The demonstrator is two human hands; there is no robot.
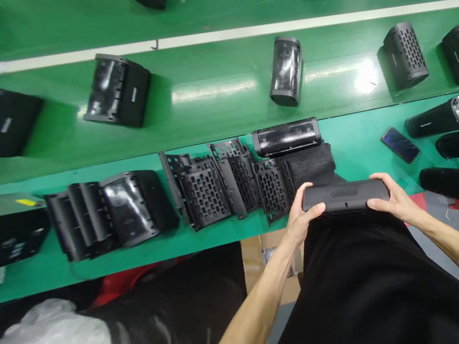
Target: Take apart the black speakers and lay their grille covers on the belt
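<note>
Gripping black casing point(344, 196) by its ends, left hand point(301, 216) and right hand point(398, 202), my 2 thumbs on near side. Head view: casing just nearer me than dark cloth point(309, 165). Smooth shell could slip if 1 end loosens; leftward swing could knock perforated panels point(206, 195) left of cloth. Green bench point(354, 148) under cloth; phone point(400, 144) right of it; grey floor point(454, 223) lower right.

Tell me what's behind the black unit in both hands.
Beyond the black unit lie a dark sheet and a glossy black case; whatever the unit itself covers is hidden.
</note>
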